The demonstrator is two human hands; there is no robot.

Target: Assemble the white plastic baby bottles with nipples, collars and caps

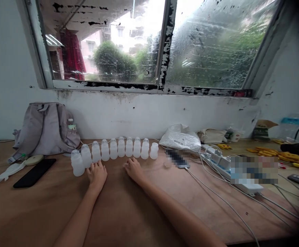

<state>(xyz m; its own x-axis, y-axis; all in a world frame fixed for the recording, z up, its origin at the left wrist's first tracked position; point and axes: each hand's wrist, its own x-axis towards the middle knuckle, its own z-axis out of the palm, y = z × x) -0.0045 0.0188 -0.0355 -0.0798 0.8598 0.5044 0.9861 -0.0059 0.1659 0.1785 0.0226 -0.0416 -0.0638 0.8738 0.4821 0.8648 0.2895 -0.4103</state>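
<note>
Several milky, translucent bottles [105, 151] with narrowed waists stand upright in a curved row on the brown tabletop [113, 212]. Most have domed clear tops; the bottle at the right end [154, 151] looks shorter, without a dome. My left hand [97, 174] rests palm down just in front of the row's left part, fingers apart, its tips close to a bottle [96, 152]. Whether they touch it I cannot tell. Before the middle bottles, my right hand [134, 168] lies on the table with loosely bent fingers and no visible object in it.
A black phone [35, 173] and a grey backpack [45, 128] are on the left. To the right lie a plugged-in phone [176, 159], a plastic-wrapped package [181, 137], a white power strip [248, 187] with trailing cables, and yellow tools [280, 154]. A window [162, 90] is behind.
</note>
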